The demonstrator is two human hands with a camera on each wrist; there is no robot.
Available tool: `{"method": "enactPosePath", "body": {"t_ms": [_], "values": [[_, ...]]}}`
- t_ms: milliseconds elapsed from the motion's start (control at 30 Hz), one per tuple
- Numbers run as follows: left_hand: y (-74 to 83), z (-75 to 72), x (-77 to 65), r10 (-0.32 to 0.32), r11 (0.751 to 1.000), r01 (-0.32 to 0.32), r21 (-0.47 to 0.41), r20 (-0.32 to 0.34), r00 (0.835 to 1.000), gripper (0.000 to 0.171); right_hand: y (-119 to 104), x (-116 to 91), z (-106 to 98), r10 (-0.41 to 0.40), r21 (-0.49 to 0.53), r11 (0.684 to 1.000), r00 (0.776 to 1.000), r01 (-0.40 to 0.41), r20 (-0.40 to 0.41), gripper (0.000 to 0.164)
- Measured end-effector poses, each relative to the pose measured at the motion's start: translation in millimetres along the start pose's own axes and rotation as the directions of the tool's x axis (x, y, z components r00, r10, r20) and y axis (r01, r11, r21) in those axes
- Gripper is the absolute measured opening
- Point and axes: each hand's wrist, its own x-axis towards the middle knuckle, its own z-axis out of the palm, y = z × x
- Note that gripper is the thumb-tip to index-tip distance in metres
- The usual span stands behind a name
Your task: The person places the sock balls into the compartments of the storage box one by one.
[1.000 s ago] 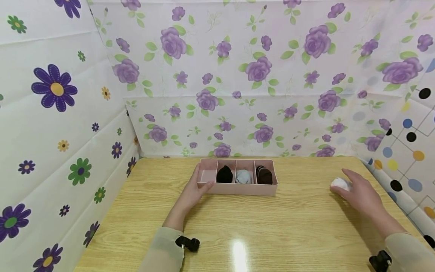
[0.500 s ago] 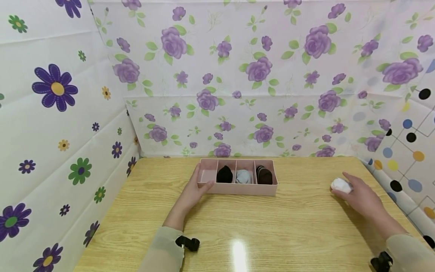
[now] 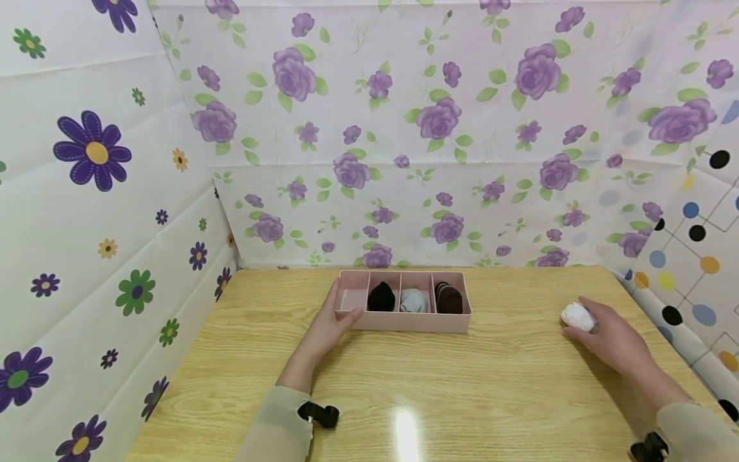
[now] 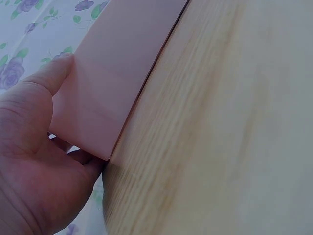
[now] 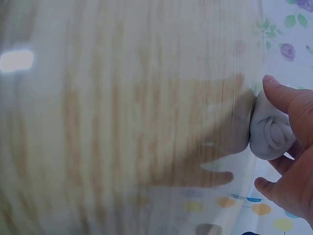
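At the far middle of the table stands a pink divided box (image 3: 412, 322). My left hand (image 3: 324, 328) grips its left end, thumb on the front wall and fingers round the end; the left wrist view shows the thumb (image 4: 51, 73) on the pink wall. The leftmost compartment is bare. To its right, one per compartment, sit a black rolled sock (image 3: 382, 297), a light grey rolled sock (image 3: 414, 300) and a dark brown rolled sock (image 3: 449, 298) with stripes. Far right, my right hand (image 3: 620, 337) holds a white rolled sock (image 3: 577, 317) between thumb and fingers, low over the table (image 5: 127, 122).
The wooden table (image 3: 439, 378) reaches back to a flowered cloth wall (image 3: 404, 192). A daisy-patterned cloth (image 3: 144, 237) borders the left side, a dotted one (image 3: 687, 256) the right. Black camera mounts (image 3: 319, 414) sit on both wrists.
The right fingers have shifted slightly on the white rolled sock, so more of it shows. The left hand and the pink box stay in place.
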Motion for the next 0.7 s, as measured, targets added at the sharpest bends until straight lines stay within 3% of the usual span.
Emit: {"method": "enactPosePath", "body": {"t_ms": [700], "values": [[1.0, -0.3, -0.9, -0.001, 1.0, 0.001, 0.005, -0.003, 1.0, 0.106, 1.0, -6.7, 0.8, -0.045, -0.03, 0.999, 0.999, 0.044, -0.012, 0.091]]}}
